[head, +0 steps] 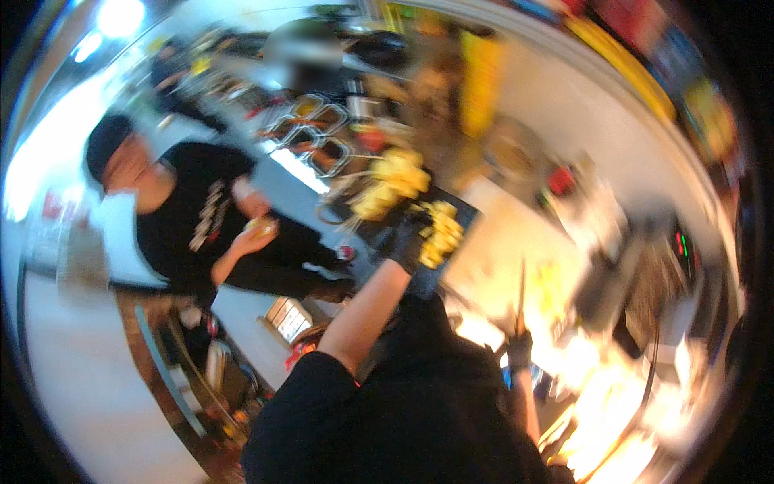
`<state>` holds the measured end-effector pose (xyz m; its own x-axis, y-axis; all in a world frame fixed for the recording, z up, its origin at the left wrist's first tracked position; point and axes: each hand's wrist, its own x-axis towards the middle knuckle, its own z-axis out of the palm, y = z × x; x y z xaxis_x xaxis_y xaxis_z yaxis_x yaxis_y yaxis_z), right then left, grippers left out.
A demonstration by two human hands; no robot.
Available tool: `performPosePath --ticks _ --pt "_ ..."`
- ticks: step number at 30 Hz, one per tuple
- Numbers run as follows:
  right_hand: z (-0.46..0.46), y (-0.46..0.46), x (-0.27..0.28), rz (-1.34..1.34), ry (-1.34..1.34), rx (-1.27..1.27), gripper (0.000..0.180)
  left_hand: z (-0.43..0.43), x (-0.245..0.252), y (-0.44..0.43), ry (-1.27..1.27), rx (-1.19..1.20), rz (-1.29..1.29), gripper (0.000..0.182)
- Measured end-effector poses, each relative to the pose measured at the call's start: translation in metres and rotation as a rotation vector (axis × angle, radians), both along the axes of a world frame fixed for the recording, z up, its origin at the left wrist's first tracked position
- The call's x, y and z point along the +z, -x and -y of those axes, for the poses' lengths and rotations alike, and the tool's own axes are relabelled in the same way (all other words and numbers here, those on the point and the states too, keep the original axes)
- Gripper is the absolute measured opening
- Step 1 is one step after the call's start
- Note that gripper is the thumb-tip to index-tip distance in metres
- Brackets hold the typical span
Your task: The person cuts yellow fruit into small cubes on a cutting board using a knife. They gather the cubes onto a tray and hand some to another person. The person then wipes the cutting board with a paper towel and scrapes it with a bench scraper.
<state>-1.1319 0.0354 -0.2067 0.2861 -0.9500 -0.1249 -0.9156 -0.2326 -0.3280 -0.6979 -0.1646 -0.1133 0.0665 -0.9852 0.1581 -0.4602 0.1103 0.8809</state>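
Observation:
The picture is strongly blurred. My left hand (pixel 408 242), in a black glove, is at the near-left edge of a dark tray (pixel 468 213). Yellow food chunks (pixel 444 233) lie on that tray beside the fingers; blur hides whether the hand grips anything. Just beyond it is a pile of larger yellow pieces (pixel 393 181), with thin sticks (pixel 346 184) poking out to the left. Lower right, my gloved right hand (pixel 519 351) is closed around what looks like a knife (pixel 521 296), its narrow blade pointing away from me over a pale worktop (pixel 493 242).
A person in black (pixel 199 212) stands close on the left, holding a small yellowish item (pixel 261 228). Metal-rimmed containers (pixel 311 133) line the counter ahead. A dark appliance with small lights (pixel 659 278) stands right. Low left is a shelf of goods (pixel 205 369).

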Motion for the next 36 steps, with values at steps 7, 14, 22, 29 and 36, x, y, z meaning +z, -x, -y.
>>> performPosePath --ticks 7,14,22,29,36 --pt "-0.057 -0.015 0.064 0.553 -0.101 -0.952 0.028 0.011 -0.030 0.146 -0.482 -0.244 -0.843 0.021" --pt "-0.100 -0.019 0.052 0.636 -0.021 -1.179 0.030 0.005 -0.038 0.297 -0.009 -0.576 0.061 0.033" --pt "-0.110 -0.036 0.090 0.566 0.014 -1.217 0.038 0.001 -0.037 0.388 0.415 -1.017 0.475 0.044" --pt "-0.113 -0.041 0.097 0.725 -0.025 -1.275 0.039 0.001 -0.047 0.393 0.398 -1.015 0.577 0.030" --pt "-0.086 -0.043 0.088 0.755 -0.070 -1.265 0.037 0.030 -0.040 0.348 0.417 -1.034 0.439 0.031"
